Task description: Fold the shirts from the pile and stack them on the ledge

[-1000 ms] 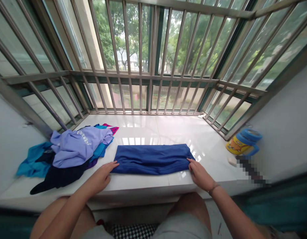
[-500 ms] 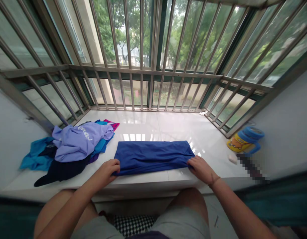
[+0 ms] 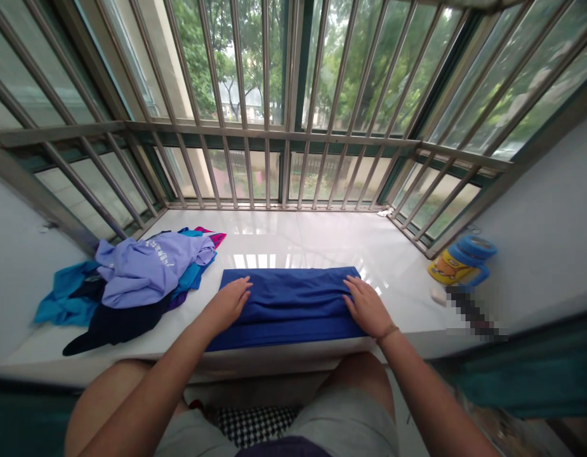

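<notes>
A folded dark blue garment (image 3: 293,304) lies as a wide strip along the front of the white tiled sill, its near edge at the sill's front edge. Some wrinkles run across its top; its exact kind is hidden by the folds. My left hand (image 3: 233,301) rests on the left end of the cloth, fingers stretched out. On the right end lies my right hand (image 3: 367,306), its fingers spread over the fabric. Neither hand grips anything.
To the left is a loose heap of clothes, with a lavender shirt (image 3: 155,266) on top and a black garment (image 3: 117,327) below. A blue and yellow jug (image 3: 462,260) stands right, near a small whitish object (image 3: 438,296). Metal bars (image 3: 283,133) line the window behind.
Both hands have let go of the garment's near corners and moved farther in onto its top. The near edge of the cloth now reaches closer to me, making the strip deeper.
</notes>
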A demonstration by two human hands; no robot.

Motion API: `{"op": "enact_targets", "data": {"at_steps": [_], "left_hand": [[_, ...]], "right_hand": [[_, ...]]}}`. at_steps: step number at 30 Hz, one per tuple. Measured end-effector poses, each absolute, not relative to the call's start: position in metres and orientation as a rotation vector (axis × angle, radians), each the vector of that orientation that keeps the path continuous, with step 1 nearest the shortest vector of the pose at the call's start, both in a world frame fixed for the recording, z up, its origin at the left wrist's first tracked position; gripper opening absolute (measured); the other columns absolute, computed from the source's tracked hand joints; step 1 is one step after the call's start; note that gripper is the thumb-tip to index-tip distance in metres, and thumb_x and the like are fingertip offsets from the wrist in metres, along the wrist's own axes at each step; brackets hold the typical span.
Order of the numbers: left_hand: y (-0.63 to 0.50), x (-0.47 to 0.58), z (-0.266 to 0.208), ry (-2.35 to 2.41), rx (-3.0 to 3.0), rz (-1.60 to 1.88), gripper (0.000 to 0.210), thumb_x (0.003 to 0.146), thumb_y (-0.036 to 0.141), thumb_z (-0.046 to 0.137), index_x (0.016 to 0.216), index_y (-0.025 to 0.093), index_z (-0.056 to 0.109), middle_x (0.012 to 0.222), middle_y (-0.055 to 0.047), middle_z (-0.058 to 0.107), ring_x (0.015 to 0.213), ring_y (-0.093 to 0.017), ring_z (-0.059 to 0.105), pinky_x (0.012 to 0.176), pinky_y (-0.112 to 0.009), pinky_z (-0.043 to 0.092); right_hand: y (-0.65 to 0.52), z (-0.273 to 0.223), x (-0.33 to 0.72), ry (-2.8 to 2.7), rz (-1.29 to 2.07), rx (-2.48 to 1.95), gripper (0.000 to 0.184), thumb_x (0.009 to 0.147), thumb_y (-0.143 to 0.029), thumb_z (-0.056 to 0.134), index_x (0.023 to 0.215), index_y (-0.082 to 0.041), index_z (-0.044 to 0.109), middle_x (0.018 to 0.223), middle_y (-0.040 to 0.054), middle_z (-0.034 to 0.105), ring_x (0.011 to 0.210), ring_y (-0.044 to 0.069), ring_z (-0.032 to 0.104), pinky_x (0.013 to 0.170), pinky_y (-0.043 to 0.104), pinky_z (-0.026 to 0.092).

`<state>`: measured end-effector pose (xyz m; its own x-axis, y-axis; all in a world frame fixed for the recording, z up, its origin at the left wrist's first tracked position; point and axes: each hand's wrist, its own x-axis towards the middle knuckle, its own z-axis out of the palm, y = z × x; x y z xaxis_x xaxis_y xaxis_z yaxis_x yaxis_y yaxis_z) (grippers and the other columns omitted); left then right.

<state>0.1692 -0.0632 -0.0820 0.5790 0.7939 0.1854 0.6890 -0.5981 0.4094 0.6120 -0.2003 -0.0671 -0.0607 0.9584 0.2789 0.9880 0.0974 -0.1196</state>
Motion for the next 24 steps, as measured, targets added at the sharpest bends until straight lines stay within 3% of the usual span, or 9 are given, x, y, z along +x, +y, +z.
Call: {"op": "enact_targets", "data": {"at_steps": [3,8,12,16,21,22,24], "left_hand": [[-0.035,0.205,-0.095,1.414,2.496,0.32,0.055,0.109,0.042,0.04,0.155,0.019,0.059,0.169,-0.014,0.048,0.157,-0.033,0.044,0.128,-0.058,0.037],[-0.012,0.21,-0.113,1.848,2.316,0.272,0.059,0.11,0.044,0.034,0.164,0.027,0.049,0.175,-0.009,0.038,0.164,-0.035,0.031,0.132,-0.066,0.022],[-0.002,0.203,-0.117,1.964,2.23,0.253,0.062,0.11,0.044,0.03,0.167,0.025,0.046,0.177,-0.008,0.034,0.165,-0.036,0.027,0.131,-0.068,0.022],[0.005,0.207,-0.113,1.996,2.204,0.257,0.063,0.11,0.043,0.029,0.167,0.023,0.044,0.178,-0.011,0.032,0.165,-0.034,0.027,0.131,-0.066,0.022],[-0.006,0.182,-0.099,2.142,2.142,0.395,0.061,0.107,0.03,0.035,0.163,0.009,0.047,0.177,-0.022,0.029,0.165,-0.039,0.027,0.129,-0.069,0.027],[-0.015,0.169,-0.099,2.147,2.187,0.496,0.06,0.107,0.028,0.035,0.161,0.008,0.049,0.176,-0.023,0.031,0.164,-0.039,0.028,0.128,-0.069,0.028],[-0.045,0.141,-0.105,1.969,2.394,0.71,0.056,0.108,0.029,0.034,0.156,0.01,0.055,0.172,-0.022,0.04,0.162,-0.037,0.034,0.129,-0.064,0.031]], "right_hand": [[-0.151,-0.078,0.582,-2.076,0.049,-2.079,0.061,0.109,-0.041,0.045,0.164,-0.016,0.047,0.173,0.0136,0.039,0.162,0.032,0.03,0.133,0.053,0.023],[-0.111,-0.099,0.59,-1.852,0.224,-2.334,0.07,0.112,-0.052,0.036,0.168,-0.011,0.039,0.175,0.0173,0.033,0.164,0.035,0.024,0.133,0.057,0.015],[-0.101,-0.105,0.615,-1.774,0.248,-2.401,0.07,0.114,-0.053,0.033,0.169,-0.01,0.035,0.178,0.0185,0.026,0.165,0.036,0.015,0.132,0.057,0.011],[-0.094,-0.099,0.62,-1.782,0.254,-2.426,0.07,0.114,-0.054,0.03,0.17,-0.011,0.034,0.178,0.0174,0.026,0.165,0.035,0.015,0.131,0.058,0.013],[-0.12,-0.085,0.627,-1.803,0.125,-2.431,0.071,0.111,-0.046,0.036,0.17,-0.006,0.031,0.179,0.0201,0.019,0.166,0.038,0.013,0.131,0.063,0.015],[-0.135,-0.087,0.631,-1.836,0.067,-2.39,0.069,0.111,-0.043,0.037,0.17,-0.007,0.032,0.179,0.0196,0.021,0.166,0.037,0.014,0.132,0.063,0.014],[-0.174,-0.098,0.642,-1.986,-0.106,-2.169,0.064,0.111,-0.042,0.035,0.167,-0.012,0.039,0.174,0.0184,0.035,0.163,0.034,0.029,0.132,0.06,0.022]]}}
